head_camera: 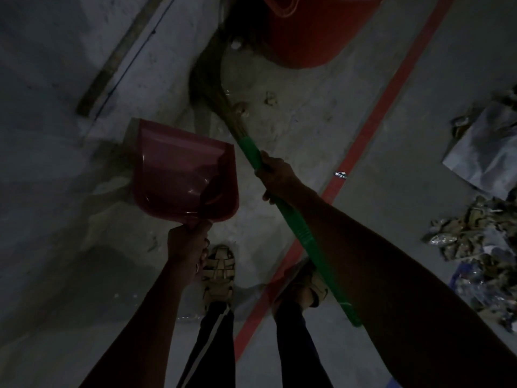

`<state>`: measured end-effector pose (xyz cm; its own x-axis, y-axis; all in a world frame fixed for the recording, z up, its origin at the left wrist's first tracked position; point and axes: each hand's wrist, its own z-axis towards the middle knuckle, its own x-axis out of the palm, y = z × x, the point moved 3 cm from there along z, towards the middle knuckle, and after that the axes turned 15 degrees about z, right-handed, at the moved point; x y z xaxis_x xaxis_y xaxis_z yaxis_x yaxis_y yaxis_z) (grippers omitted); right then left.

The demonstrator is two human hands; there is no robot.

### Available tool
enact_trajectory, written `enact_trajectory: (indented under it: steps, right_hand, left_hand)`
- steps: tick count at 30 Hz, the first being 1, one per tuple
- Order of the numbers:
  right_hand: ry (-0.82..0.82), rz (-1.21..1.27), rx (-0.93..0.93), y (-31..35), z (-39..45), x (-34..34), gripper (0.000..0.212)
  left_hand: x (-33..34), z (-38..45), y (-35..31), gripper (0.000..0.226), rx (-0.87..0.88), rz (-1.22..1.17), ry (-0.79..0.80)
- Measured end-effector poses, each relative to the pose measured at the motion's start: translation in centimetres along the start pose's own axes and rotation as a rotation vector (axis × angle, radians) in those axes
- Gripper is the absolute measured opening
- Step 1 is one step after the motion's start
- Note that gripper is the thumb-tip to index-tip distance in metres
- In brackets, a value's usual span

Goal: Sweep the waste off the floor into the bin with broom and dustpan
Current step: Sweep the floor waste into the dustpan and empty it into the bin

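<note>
1. Head view, dim light. Right hand [275, 177] is wrapped round the green handle of the broom [251, 152]; bristles rest on the floor just beside the red bin [307, 37].
2. Left hand [188, 243] grasps the handle of the dustpan [181, 175], which is held off the floor and looks empty.
3. Small scraps [270, 98] lie near the bristles, and one shiny bit [340, 175] on the red floor line [391, 88].
4. A large heap of waste [481, 253] sits well apart, to the right, unswept.
5. Judgement: early or mid-task; most of the sweeping is left.
</note>
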<state>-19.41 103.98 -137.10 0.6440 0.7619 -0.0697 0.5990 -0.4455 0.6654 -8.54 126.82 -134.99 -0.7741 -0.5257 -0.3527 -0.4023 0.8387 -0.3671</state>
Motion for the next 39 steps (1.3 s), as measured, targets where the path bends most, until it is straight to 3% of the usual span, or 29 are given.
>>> enact_trajectory:
  steps: [6, 12, 17, 23, 27, 32, 35, 39]
  right_hand:
    - [-0.152, 0.012, 0.140, -4.0, -2.0, -2.2, 0.047]
    - [-0.277, -0.190, 0.082, -11.1, -10.8, -5.2, 0.058]
    - [-0.335, -0.336, 0.202, -15.8, -17.6, -6.4, 0.068]
    - [-0.482, -0.412, -0.192, -17.7, -23.1, -5.0, 0.071]
    - [-0.406, -0.401, -0.401, -15.1, -20.1, -3.9, 0.070]
    - [-0.315, -0.325, -0.454, -6.4, -10.5, -4.1, 0.064]
    - [-0.295, -0.196, -0.326, 0.3, -5.4, -4.1, 0.060]
    - [-0.266, 0.157, -0.040, 6.9, 1.4, -5.0, 0.045]
  left_hand:
    - [0.2, -0.4, 0.1, 0.040, 0.001, -0.009, 0.010]
    - [0.0, -2.3, -0.5, 0.038, -0.011, 0.034, 0.027]
    - [-0.3, -3.0, -0.9, 0.033, 0.020, 0.121, 0.050]
    - [-0.8, -3.5, -2.5, 0.035, 0.109, 0.150, 0.079]
    - [-0.7, -2.9, -3.4, 0.035, 0.118, 0.139, 0.063]
    - [-0.8, -1.9, -3.8, 0.033, 0.132, 0.148, 0.038]
    - [-1.2, -1.4, -3.5, 0.035, 0.114, 0.147, 0.040]
    - [-1.5, -1.0, -2.5, 0.035, 0.086, 0.131, 0.046]
